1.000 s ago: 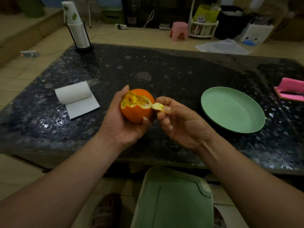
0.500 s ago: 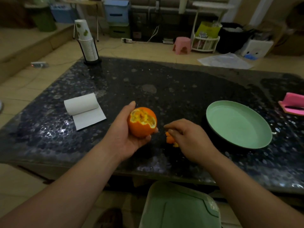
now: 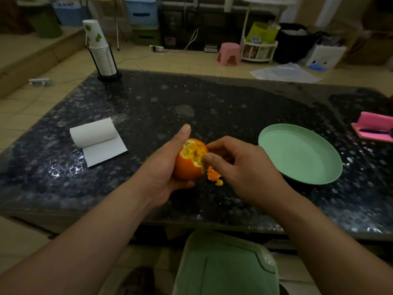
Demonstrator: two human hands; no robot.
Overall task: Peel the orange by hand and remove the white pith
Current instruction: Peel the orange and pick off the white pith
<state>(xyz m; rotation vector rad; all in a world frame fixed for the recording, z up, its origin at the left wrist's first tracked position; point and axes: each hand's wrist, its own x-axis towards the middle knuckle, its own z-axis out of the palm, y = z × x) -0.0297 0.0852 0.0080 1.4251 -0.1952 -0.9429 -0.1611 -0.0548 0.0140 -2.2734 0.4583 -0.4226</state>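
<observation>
My left hand point(image 3: 165, 167) grips the orange point(image 3: 187, 167) above the dark speckled table point(image 3: 234, 103), thumb up behind it. The top of the orange is bare, showing pale pith and flesh with a ragged rim of peel. My right hand point(image 3: 240, 167) is at the orange's right side, its thumb on the torn peel edge and the fingers curled over the top. Small pieces of orange peel point(image 3: 214, 177) lie on the table just below my right hand.
An empty green plate point(image 3: 302, 154) sits to the right. A white paper roll point(image 3: 95, 139) lies at the left, a cup stack in a black holder point(image 3: 102, 52) at the far left corner, a pink object point(image 3: 374, 128) at the right edge. A green bin lid point(image 3: 225, 267) is below the table's near edge.
My right hand pulled a strip of peel off, put it down on the table beside the orange, then came back up to the peel's torn edge. The view shifted downward.
</observation>
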